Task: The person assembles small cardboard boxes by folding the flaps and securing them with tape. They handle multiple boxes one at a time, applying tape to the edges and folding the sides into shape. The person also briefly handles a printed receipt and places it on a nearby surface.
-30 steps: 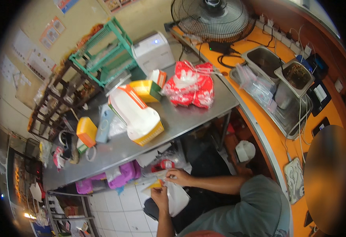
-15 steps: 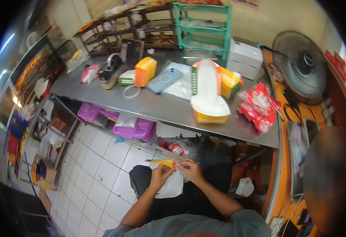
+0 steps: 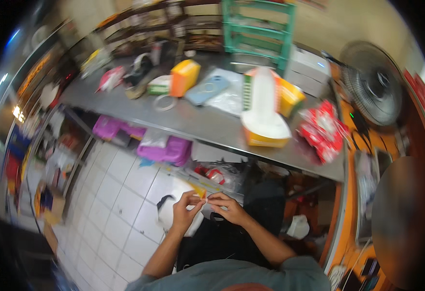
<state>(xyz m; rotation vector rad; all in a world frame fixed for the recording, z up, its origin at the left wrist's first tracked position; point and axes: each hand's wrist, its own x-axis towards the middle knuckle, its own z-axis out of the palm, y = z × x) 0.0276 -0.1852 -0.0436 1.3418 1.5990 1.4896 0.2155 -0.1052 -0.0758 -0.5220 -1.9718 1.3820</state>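
Observation:
Above my lap, my left hand (image 3: 187, 207) pinches a yellow-and-orange cardboard carton (image 3: 199, 190) with a white inner side. My right hand (image 3: 226, 207) closes on its near corner, its fingertips almost meeting those of the left. A white panel, seemingly of the same carton, hangs below and left of the left hand; motion blur softens its outline. Ahead on the metal table (image 3: 135, 114) lies an open carton (image 3: 265, 104), white inside with yellow, green and orange sides. Behind it sits another yellow carton (image 3: 291, 97), and further left an orange-and-yellow carton (image 3: 185, 77) stands upright.
Left of the open carton, a light-blue phone (image 3: 207, 90) rests by a clear plastic bag; a tape roll (image 3: 165, 102) is nearby. A red plastic package (image 3: 323, 131) lies at the table's right end, near a fan (image 3: 372, 82). Purple containers (image 3: 166, 149) stand underneath.
Both hands have shifted slightly left with the carton, whose yellow part now tilts more upright. Its white panel has swung left from between my forearms. The whole view has turned a little.

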